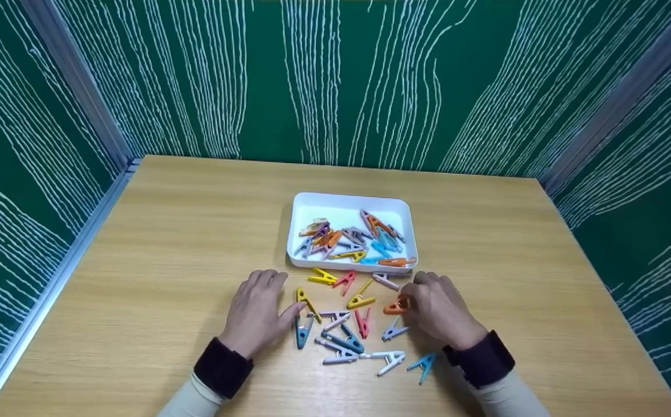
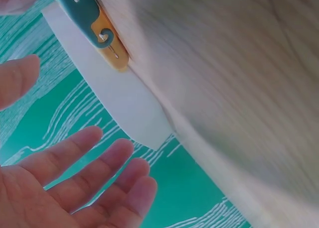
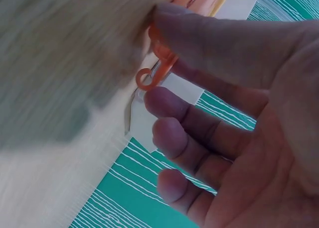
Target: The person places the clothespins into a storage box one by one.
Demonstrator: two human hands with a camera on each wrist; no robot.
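Right of the head frame's lower centre, the right hand (image 1: 440,307) pinched an orange plastic spring clothespin (image 1: 394,307) between thumb and fingers. The left hand (image 1: 257,318), lower left of centre, held nothing; its fingers were straight and spread, the thumb close by a yellow plastic clothespin (image 1: 309,304). The small, slick clip could have twisted out of the pinch, and low fingers could have dragged the pale blue-grey plastic clothespin (image 1: 394,330) just below it. A low path upward might have clipped the near wall of the shallow white plastic tray (image 1: 335,266). Bare wooden table (image 1: 196,220) spread left and right; between the hands, scattered clothespins left only narrow gaps.
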